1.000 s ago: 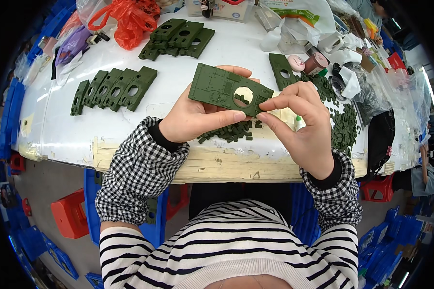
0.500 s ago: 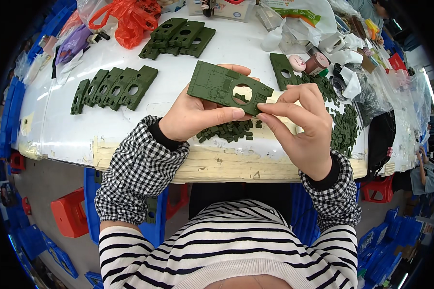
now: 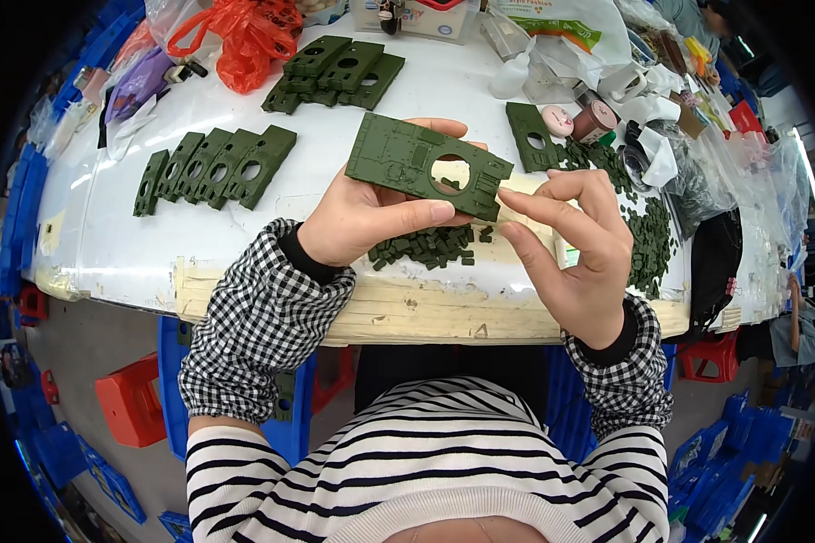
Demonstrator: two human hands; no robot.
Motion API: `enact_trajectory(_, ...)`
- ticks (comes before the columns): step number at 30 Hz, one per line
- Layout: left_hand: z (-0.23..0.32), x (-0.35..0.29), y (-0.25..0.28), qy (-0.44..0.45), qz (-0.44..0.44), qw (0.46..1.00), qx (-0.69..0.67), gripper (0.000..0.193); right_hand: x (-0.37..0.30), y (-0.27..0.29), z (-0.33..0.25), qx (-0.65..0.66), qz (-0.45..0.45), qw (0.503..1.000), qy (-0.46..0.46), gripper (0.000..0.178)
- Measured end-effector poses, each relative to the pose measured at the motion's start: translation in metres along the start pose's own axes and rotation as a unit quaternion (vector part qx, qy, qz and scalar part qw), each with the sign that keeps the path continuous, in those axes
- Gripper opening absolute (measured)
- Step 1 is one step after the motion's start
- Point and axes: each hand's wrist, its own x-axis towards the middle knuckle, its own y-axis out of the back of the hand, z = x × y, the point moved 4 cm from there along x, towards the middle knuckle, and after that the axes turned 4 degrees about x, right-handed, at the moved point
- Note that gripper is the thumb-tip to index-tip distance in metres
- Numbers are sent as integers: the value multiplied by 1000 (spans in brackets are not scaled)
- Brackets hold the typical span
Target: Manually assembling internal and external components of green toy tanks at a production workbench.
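Observation:
My left hand (image 3: 358,215) is closed on a green plastic toy tank hull (image 3: 391,152), thumb on its near edge and fingers behind it. The hull is tilted, with a round hole through it and molded detail on its upper face. My right hand (image 3: 581,249) is just beside the hull's right end, its thumb and index finger apart; nothing shows between them. Below the hull, a pile of small green plastic pieces (image 3: 426,246) lies on the table, and a bigger heap of small green parts (image 3: 650,237) spreads to the right.
Several like hulls (image 3: 261,167) lean in a row at the left, with a stack of hulls (image 3: 349,65) farther back. One more hull (image 3: 527,136) lies by a pink jar (image 3: 595,120). Red bags (image 3: 244,36), a white squeeze bottle (image 3: 511,74) and clutter line the back.
My right thumb and index finger have come off the hull's corner and parted, the hand moving slightly right. The hull has shifted a little left in my left hand.

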Motion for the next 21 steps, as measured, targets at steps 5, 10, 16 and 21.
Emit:
enact_trajectory(5, 0, 0, 0, 5, -4, 1000, -18, 72, -2, 3, -3, -14, -5, 1000, 9, 33)
enact_trajectory(10, -2, 1, -1, 0, -10, 1000, -18, 69, -5, -1, -7, -35, -26, 998, 41, 36)
enact_trajectory(16, -4, 0, 0, -23, -21, 999, 11, 67, -8, -6, -12, -105, -38, 992, 60, 31)
enact_trajectory(21, -6, 0, 0, -29, -32, 999, 25, 67, -9, -7, -18, -117, -47, 990, 67, 29)
